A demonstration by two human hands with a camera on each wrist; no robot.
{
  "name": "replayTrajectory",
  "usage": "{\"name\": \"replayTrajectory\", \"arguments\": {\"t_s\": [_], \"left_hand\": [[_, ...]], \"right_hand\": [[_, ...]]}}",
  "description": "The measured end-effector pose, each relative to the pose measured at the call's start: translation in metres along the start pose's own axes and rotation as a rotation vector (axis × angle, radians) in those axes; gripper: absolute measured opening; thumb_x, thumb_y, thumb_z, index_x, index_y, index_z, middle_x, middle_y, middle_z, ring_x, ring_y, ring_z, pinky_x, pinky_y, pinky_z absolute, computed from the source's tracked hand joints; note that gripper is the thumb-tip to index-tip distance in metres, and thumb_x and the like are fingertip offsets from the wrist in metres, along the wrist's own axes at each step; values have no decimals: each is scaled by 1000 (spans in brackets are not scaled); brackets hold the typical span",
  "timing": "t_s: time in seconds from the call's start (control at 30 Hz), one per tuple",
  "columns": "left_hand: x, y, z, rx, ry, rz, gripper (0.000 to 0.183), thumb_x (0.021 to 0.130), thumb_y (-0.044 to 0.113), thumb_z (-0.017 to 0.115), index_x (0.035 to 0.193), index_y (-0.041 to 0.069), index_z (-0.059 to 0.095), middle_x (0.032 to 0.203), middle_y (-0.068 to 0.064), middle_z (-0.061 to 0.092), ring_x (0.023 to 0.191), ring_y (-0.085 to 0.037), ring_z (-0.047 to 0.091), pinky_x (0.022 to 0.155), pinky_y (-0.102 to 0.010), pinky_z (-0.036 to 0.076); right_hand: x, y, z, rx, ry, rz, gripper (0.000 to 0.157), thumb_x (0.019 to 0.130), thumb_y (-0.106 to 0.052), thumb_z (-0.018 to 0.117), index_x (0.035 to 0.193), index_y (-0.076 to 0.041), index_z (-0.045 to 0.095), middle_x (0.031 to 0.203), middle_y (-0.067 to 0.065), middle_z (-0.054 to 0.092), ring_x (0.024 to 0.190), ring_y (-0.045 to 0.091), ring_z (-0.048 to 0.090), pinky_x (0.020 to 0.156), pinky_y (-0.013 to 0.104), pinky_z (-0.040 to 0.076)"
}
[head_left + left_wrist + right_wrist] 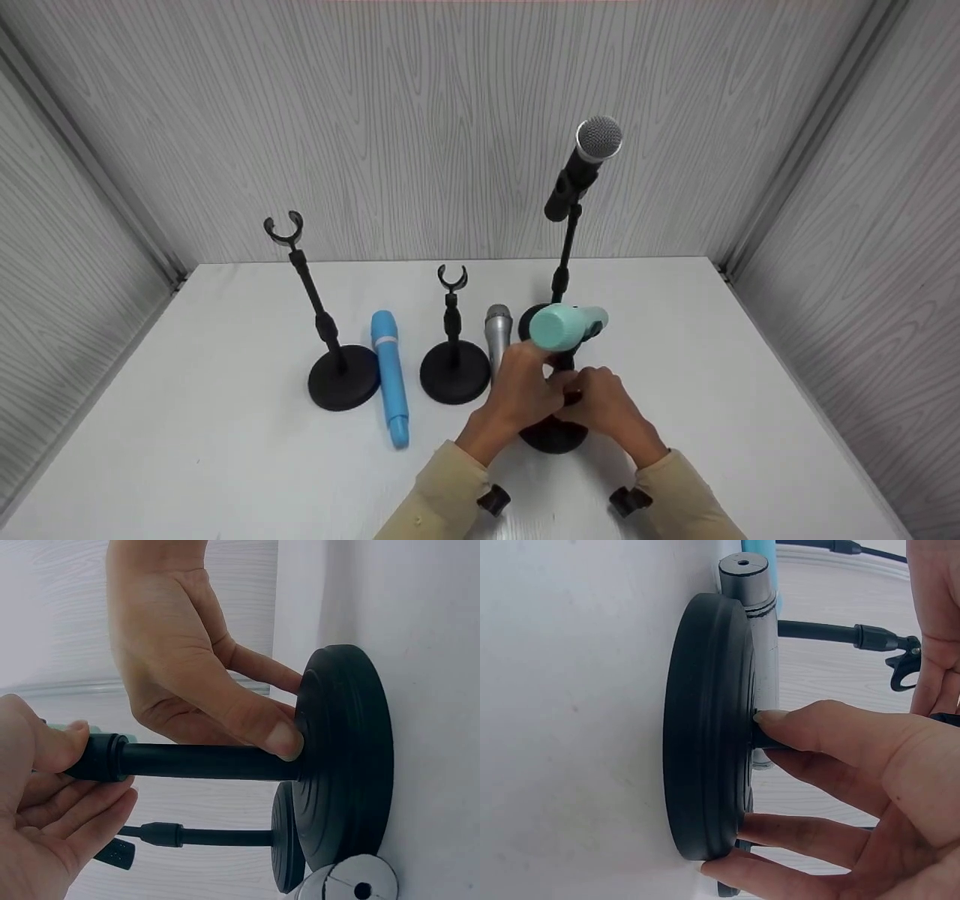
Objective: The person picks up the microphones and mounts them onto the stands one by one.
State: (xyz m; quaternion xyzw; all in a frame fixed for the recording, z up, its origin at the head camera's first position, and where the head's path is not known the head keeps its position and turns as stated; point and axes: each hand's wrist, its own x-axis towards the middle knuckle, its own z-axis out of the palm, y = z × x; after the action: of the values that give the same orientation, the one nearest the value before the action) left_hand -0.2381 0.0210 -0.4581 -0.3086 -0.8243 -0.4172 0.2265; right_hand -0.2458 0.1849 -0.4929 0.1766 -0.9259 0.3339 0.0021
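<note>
A black round-based microphone stand (345,757) stands on the table in front of me, carrying a mint-green microphone (556,328) at its top. My left hand (521,386) grips the collar (103,759) on the stand's pole, thumb on one side and fingers on the other. Lower down, my right hand (606,403) pinches the foot of the pole between thumb and finger. Other fingers of that hand reach to the edge of the base (705,727) in the right wrist view. A silver microphone (497,330) stands just left of this stand, partly hidden by my left hand.
Behind rises a taller stand holding a black microphone (581,169) with a silver grille. To the left are a short stand (455,373) and a tall stand (341,379), both with bare clips. Between them lies a blue microphone (390,375). Grey wood-grain panels (420,135) enclose the table.
</note>
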Motion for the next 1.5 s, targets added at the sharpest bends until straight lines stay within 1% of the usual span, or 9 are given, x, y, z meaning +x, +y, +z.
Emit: {"name": "replayTrajectory", "arguments": {"t_s": [0.17,0.37,0.6,0.73,0.8,0.93,1.07,1.3,1.5], "left_hand": [[0,-1,-1,-32,-13,-10,39,80,-7,77,117,4,69,106,-10,79,88,-17,77,83,-24,60],[0,-3,-4,-79,-34,-40,32,82,-3,79,113,0,71,106,-12,78,91,-19,77,85,-27,61],[2,-6,-9,-124,-85,-65,29,86,3,80,113,0,69,104,-14,76,96,-21,76,88,-25,60],[2,-10,-14,-138,-175,-121,35,88,13,82,119,4,68,108,-10,76,101,-19,74,87,-27,60],[1,-12,-17,-122,-244,-150,42,86,17,84,123,8,67,114,-7,75,105,-19,73,89,-28,60],[-2,-15,-23,-22,-402,-189,58,78,23,91,130,12,67,126,-3,71,118,-20,67,101,-30,55],[-5,-13,-23,82,-512,-248,58,72,22,95,125,12,72,126,-3,71,122,-18,64,107,-32,52],[-7,-11,-14,133,-598,-329,43,64,6,97,102,9,77,100,-3,75,91,-11,60,89,-27,54],[-15,-12,-8,169,-634,-328,44,59,0,96,99,8,78,95,-2,77,87,-10,63,86,-24,55]], "right_hand": [[0,1,0,5,-1,-20,9,79,-10,79,76,-8,71,62,-3,59,61,10,50,56,25,45],[0,3,0,-16,-1,-42,15,78,-10,81,70,-10,69,59,-7,54,58,7,45,52,22,38],[1,4,0,-14,4,-31,10,76,-11,85,76,-6,76,66,0,71,61,7,51,56,24,44],[1,4,-2,-21,-17,6,14,77,-13,86,78,-5,75,65,2,68,61,10,50,56,26,43],[0,3,-4,-24,-35,38,14,78,-13,86,83,-4,77,71,3,71,65,12,56,59,28,48],[-1,4,-11,-14,-94,98,30,77,-9,88,104,-2,79,100,12,79,91,30,74,78,42,61],[-4,5,-18,-10,-153,103,45,72,-6,91,114,-1,76,115,16,77,107,40,72,90,51,60],[-5,6,-23,-30,-169,54,48,67,-2,93,112,-2,77,112,15,77,101,37,72,85,49,60],[-6,8,-23,-33,-186,42,47,67,0,92,112,-3,78,112,14,78,102,36,72,86,49,59]]}}
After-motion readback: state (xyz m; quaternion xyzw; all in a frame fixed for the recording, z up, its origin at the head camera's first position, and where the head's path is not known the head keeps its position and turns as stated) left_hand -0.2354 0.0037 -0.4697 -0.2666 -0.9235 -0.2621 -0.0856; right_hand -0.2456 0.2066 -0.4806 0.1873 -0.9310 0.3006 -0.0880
